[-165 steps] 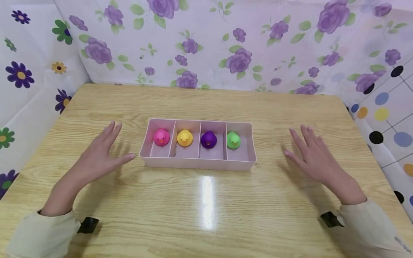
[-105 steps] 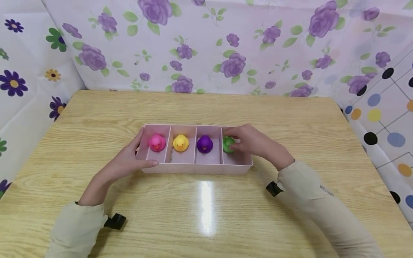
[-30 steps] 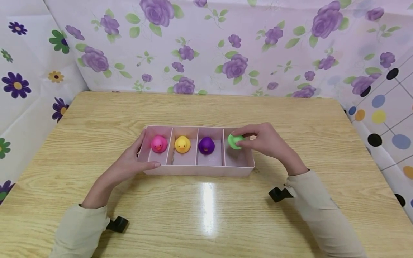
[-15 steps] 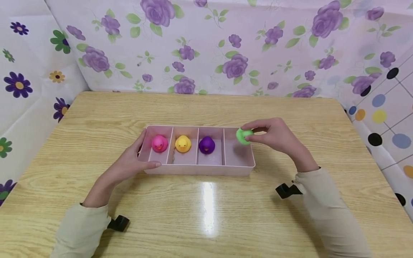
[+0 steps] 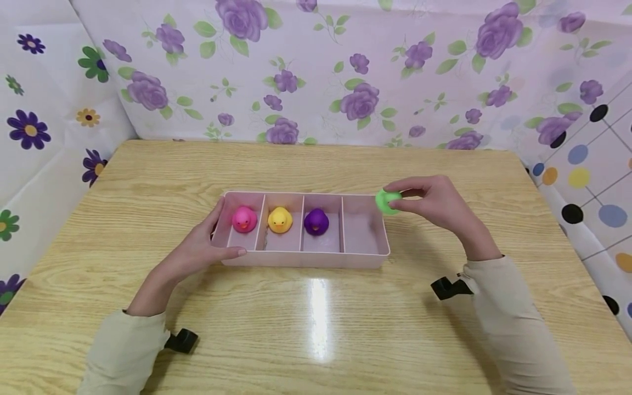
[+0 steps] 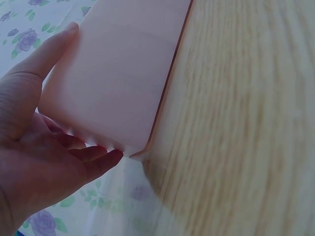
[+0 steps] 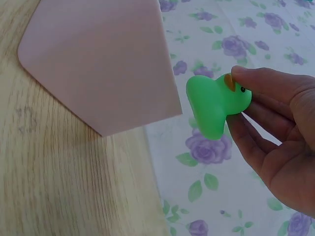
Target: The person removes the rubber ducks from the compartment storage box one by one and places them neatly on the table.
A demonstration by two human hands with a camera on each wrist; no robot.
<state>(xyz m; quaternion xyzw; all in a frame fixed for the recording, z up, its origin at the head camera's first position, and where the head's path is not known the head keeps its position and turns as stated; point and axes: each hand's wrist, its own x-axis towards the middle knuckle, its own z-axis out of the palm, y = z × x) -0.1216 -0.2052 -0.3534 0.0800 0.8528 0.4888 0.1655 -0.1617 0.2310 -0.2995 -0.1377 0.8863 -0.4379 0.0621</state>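
Note:
A pink box [image 5: 306, 259] with several compartments stands mid-table in the head view. My left hand [image 5: 195, 247] grips its left end, thumb over the front rim; in the left wrist view the fingers [image 6: 106, 164] lie along the end wall. A pink rubber duck [image 5: 244, 219], a yellow rubber duck [image 5: 280, 220] and a purple rubber duck [image 5: 316, 221] sit in the first, second and third compartments from the left. My right hand [image 5: 439, 200] pinches a green rubber duck [image 7: 216, 101] by its head, above the box's back right corner. The rightmost compartment holds nothing.
The wooden table [image 5: 247, 323] extends around the box. Flowered cloth [image 5: 316, 71] hangs behind it, with a daisy-print cloth [image 5: 44, 181] at left and a dotted cloth [image 5: 592, 181] at right. A black wrist camera [image 5: 446, 288] juts from the right sleeve.
My right hand took the green duck by the head, lifted it out of the rightmost compartment and moved it right and back. My left hand came to the box's left end and stays there.

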